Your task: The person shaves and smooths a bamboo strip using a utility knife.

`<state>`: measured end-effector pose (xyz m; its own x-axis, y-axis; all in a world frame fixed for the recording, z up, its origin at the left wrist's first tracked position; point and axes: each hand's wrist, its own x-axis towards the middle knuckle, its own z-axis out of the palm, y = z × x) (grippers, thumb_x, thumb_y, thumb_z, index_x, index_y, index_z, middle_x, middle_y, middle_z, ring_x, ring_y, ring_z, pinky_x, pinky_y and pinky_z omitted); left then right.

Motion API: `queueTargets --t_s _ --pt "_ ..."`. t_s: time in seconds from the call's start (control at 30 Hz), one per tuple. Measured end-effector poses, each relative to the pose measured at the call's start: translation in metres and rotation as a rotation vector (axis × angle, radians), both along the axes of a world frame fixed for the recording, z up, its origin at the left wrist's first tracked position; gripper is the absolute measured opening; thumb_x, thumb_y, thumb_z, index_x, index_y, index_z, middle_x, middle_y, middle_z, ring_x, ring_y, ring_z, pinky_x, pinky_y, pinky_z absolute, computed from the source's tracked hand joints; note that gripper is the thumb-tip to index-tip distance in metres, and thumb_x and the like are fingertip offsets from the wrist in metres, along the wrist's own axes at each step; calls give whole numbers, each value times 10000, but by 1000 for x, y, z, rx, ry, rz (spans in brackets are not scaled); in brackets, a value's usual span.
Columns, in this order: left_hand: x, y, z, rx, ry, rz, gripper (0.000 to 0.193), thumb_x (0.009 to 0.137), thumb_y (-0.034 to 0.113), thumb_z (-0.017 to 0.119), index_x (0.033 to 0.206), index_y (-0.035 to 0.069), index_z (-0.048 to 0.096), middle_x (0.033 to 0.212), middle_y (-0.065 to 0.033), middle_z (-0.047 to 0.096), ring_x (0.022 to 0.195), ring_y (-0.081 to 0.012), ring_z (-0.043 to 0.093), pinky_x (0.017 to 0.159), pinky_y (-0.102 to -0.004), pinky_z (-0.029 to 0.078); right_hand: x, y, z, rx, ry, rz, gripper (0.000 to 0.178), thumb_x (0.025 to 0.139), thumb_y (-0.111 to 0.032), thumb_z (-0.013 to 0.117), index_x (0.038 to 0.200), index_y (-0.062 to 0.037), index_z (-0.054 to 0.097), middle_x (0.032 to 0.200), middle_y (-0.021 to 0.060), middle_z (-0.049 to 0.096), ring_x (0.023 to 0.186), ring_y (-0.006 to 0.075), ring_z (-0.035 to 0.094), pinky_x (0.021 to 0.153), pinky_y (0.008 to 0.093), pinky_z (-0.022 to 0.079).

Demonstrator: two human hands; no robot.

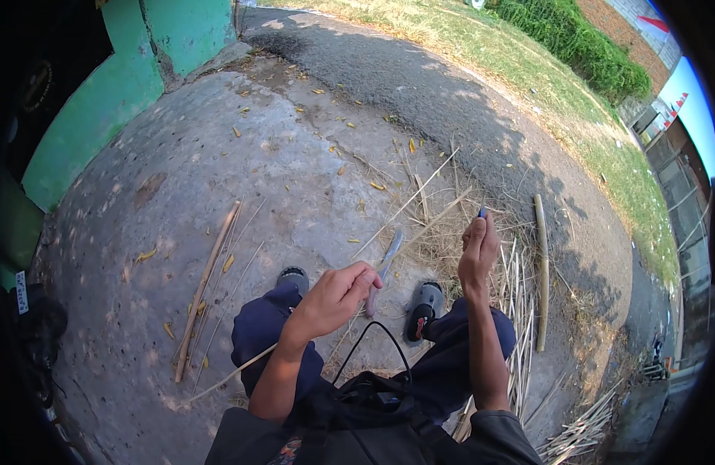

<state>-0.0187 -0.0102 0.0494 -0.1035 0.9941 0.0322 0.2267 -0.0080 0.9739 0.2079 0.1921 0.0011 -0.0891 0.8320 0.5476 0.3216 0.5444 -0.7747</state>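
Observation:
My left hand point(338, 298) is closed around a thin, pale bamboo strip point(245, 366). The strip runs back past my left forearm toward the ground, and its other end points forward to the right. Raised over my right foot, my right hand point(479, 252) is closed on a small blue-handled tool point(482, 212) that looks like a knife; the fist hides most of it. On the concrete between my feet lies a curved blade point(391, 249) with a wooden handle point(371, 302), partly behind my left hand. The two hands are well apart.
Split bamboo strips point(519, 310) and fine shavings point(443, 248) lie right of my legs, beside a thick bamboo pole point(541, 271). Another long stick point(206, 294) rests at left. Further off are a green wall point(102, 128), asphalt path point(419, 85) and grass point(520, 58).

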Motion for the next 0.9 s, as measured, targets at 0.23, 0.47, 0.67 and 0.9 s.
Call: queueTargets --t_s 0.23,0.47,0.67,0.9 --pt "2 8 1 -59 53 49 280 1099 184 529 993 -15 697 646 -12 497 609 -80 445 580 -289 399 -24 -59 -6 62 -286 408 257 1054 -268 608 984 -24 561 642 174 535 541 384 589 523 441 424" --pt "7 8 1 -30 38 17 309 1097 201 533 919 -6 678 644 -18 517 602 -81 467 572 -297 402 -37 -64 -12 115 -319 476 257 1043 -279 633 1002 -31 578 636 176 571 552 393 618 524 456 448" --pt "2 4 9 -70 42 -12 323 1096 217 540 887 3 663 637 -5 510 602 -75 461 561 -294 391 -33 -46 -3 124 -382 357 259 1049 -273 623 993 -27 565 667 197 588 589 408 636 534 465 447" --pt "-5 -7 11 -89 -25 -97 316 1102 196 532 920 -14 682 630 21 446 603 -69 403 568 -283 373 11 41 15 17 -65 -146 407 1142 -317 457 879 -11 506 589 57 429 526 163 388 520 407 301"
